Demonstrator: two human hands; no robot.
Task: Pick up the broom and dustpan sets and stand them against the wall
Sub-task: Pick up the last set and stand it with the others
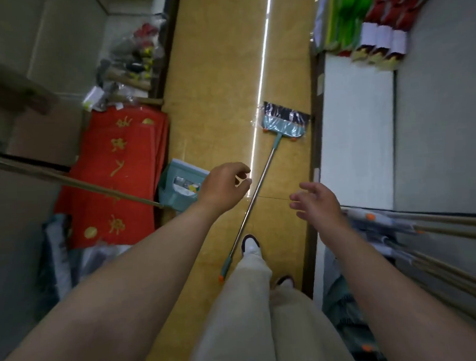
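A narrow aisle of glossy yellow floor (213,72) runs between cluttered stock, with a bright strip of light reflected down its middle. Along the floor's left edge lies a stack of red mats (117,180) with gold characters, and a teal dustpan (177,188) stands tilted just beside them. The left hand (223,185) hovers above the floor, fingers loosely curled, holding nothing. The broom (283,126) lies flat, its teal head near the floor's right edge and its metal handle slanting back toward the person's shoe (250,245). The right hand (318,201) hangs with fingers spread and empty, beside a white cabinet (357,134).
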